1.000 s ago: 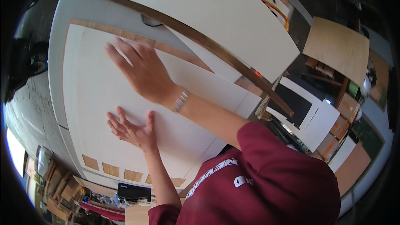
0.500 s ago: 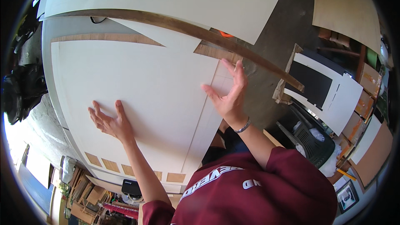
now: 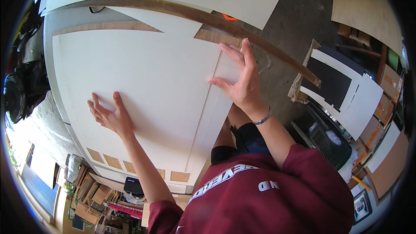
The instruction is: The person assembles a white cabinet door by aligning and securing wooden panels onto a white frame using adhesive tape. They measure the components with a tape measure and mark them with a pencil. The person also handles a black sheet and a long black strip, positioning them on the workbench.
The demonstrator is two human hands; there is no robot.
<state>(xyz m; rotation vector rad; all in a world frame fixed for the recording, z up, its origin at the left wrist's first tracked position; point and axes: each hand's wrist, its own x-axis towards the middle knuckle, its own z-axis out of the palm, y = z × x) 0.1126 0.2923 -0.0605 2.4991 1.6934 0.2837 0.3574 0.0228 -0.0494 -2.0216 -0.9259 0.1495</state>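
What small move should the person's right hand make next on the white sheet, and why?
Probably slide the right hand outward along the white sheet to its right edge, pressing flat. Its fingers sit spread at that edge, while the left hand lies flat, steadying the sheet.

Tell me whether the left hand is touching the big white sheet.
Touching. The head view shows the left hand lying palm down, fingers spread, flat on the white sheet, with no gap visible beneath it.
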